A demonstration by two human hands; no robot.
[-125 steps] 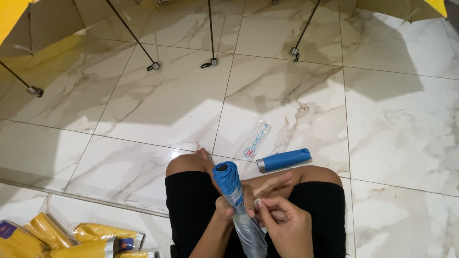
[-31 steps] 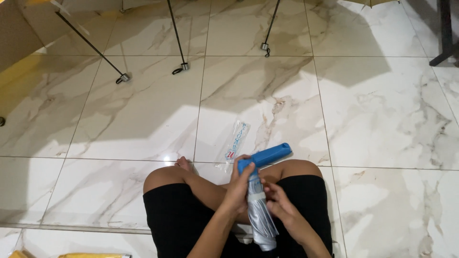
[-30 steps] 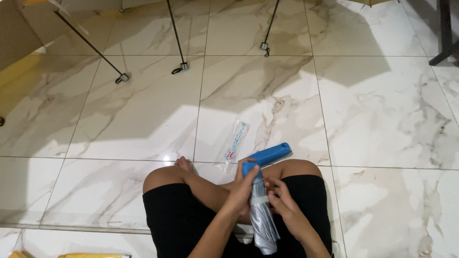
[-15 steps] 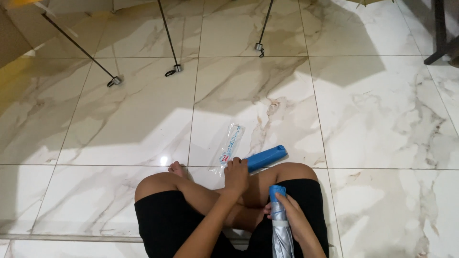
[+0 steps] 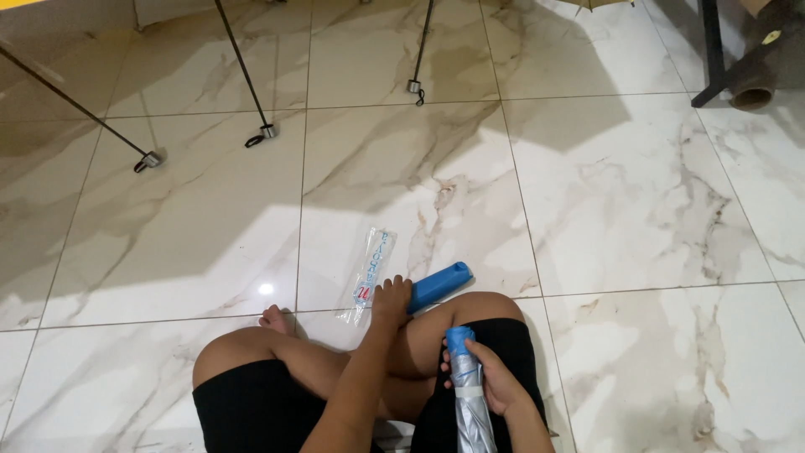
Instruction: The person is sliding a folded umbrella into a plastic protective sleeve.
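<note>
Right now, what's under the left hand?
The left hand rests on the near end of a blue tube-shaped sleeve lying on the marble floor, beside a clear plastic wrapper. The sleeve's near end is covered by the hand.

A glossy floor (image 5: 637, 193) of white marble-look tiles with brown veins and thin grout lines carries a clear plastic sleeve (image 5: 369, 273) lying flat beside a blue tube-shaped cover (image 5: 438, 286). Farther back, three thin dark rods (image 5: 243, 71) end at the tiles, well apart from both.
</note>
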